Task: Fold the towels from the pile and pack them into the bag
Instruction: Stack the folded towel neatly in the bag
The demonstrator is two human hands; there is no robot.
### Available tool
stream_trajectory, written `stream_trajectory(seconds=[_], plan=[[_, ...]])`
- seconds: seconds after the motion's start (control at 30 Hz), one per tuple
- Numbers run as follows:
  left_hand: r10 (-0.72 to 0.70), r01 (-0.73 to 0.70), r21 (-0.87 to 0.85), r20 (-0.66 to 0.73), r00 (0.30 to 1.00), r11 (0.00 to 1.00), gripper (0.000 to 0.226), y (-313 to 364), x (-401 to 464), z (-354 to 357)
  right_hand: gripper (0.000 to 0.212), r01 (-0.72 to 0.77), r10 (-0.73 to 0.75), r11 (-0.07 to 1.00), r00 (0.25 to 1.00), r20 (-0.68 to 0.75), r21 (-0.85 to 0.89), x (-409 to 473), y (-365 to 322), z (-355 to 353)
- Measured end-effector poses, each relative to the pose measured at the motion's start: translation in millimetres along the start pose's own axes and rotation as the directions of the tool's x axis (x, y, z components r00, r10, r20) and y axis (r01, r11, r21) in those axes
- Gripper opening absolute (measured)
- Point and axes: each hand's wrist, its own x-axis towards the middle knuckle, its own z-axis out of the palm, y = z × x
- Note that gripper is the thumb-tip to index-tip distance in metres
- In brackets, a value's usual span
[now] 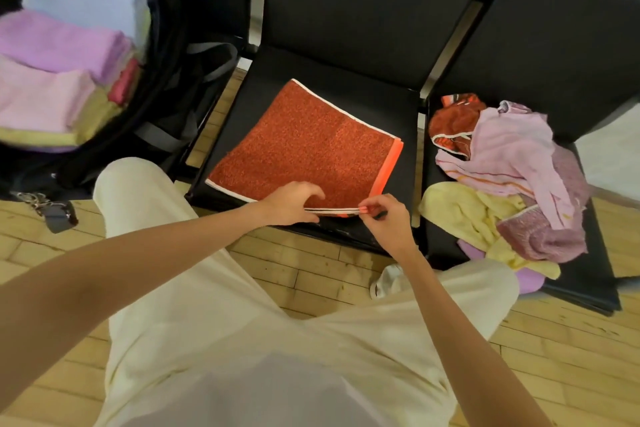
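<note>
- Folding in hand: I log one orange towel (304, 139), folded once or more, lying flat on the middle chair seat (346, 94), white-trimmed edges stacked at the seat's near rim.
- Right hand (388, 218): fingertips pinch the towel's near right corner, where the bright orange band ends; closed on cloth.
- Left hand (294, 201): thumb and curled fingers grip the same near edge, just left of the right hand.
- Key relation: the whole towel lies away from both grips, toward the chair back; the held edge runs left to right, so I judge the next fold carries that edge forward over the body, or across sideways. Both hands sit equally near; neither leads.
- Bag (166, 87): black, open, left of the middle chair seat, already holding folded towels (62, 45) in blue, lilac, pink, yellow.
- Pile (512, 177): unfolded pink, yellow and orange towels, on the seat right of it.
- Keys (48, 208): on the floor, below the bag.
</note>
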Motion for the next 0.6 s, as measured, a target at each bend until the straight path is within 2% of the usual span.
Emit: stream_trajectory(seconds=[0.1,0.17,0.27,0.33,0.4,0.47,0.6], plan=[[0.009,-0.017,-0.097,-0.075,0.997,0.995,0.045,15.5,19.4,12.2,0.013,-0.036,0.029,0.993,0.998,0.060,0.110,9.1,0.3,-3.8],[0.005,-0.026,-0.159,-0.129,0.992,0.987,0.038,22.2,30.3,18.4,0.013,-0.084,0.057,0.980,0.987,0.151,0.179,18.8,2.7,-9.2],[0.032,-0.051,-0.158,-0.122,0.992,0.986,0.031,25.4,41.9,23.0,0.015,-0.216,0.159,0.951,0.956,0.248,0.221,43.5,11.7,-16.7],[0.045,-0.061,-0.176,-0.093,0.995,0.982,0.031,23.6,44.3,23.0,0.015,-0.287,0.267,0.942,0.955,0.129,0.174,71.0,26.1,-17.5],[0.049,-0.065,-0.186,-0.090,0.995,0.980,0.026,21.9,45.4,20.7,0.009,-0.376,0.377,0.926,0.922,-0.092,0.026,105.4,49.4,-15.3],[0.028,-0.048,-0.220,-0.094,0.995,0.974,0.016,19.3,46.1,18.6,0.027,-0.490,0.456,0.866,0.856,-0.243,-0.101,137.1,65.9,-10.2],[-0.035,0.015,-0.279,-0.066,0.997,0.960,0.007,13.5,44.2,15.8,0.064,-0.615,0.541,0.691,0.789,-0.292,-0.380,175.7,71.5,5.5]])
